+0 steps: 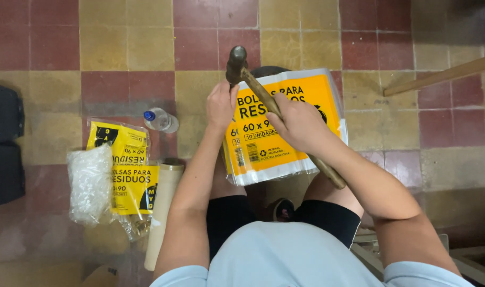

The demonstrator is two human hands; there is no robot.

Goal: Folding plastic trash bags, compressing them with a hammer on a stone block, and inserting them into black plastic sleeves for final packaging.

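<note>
My right hand [298, 123] grips the wooden handle of a hammer [285, 119], whose dark metal head points up and away. Fingers of my left hand [222, 103] pinch at the hammer just below its head. Under both hands a yellow and white plastic pack of bags [269, 151] rests on my knees. Whether the left hand also holds the pack's edge is hidden.
On the red and yellow tiled floor to my left lie two more yellow packs [126, 165], a clear plastic bag [88, 183], a cardboard tube [163, 212] and a small plastic bottle [160, 120]. A dark bag [3, 143] sits far left. A wooden bar [439, 75] crosses the upper right.
</note>
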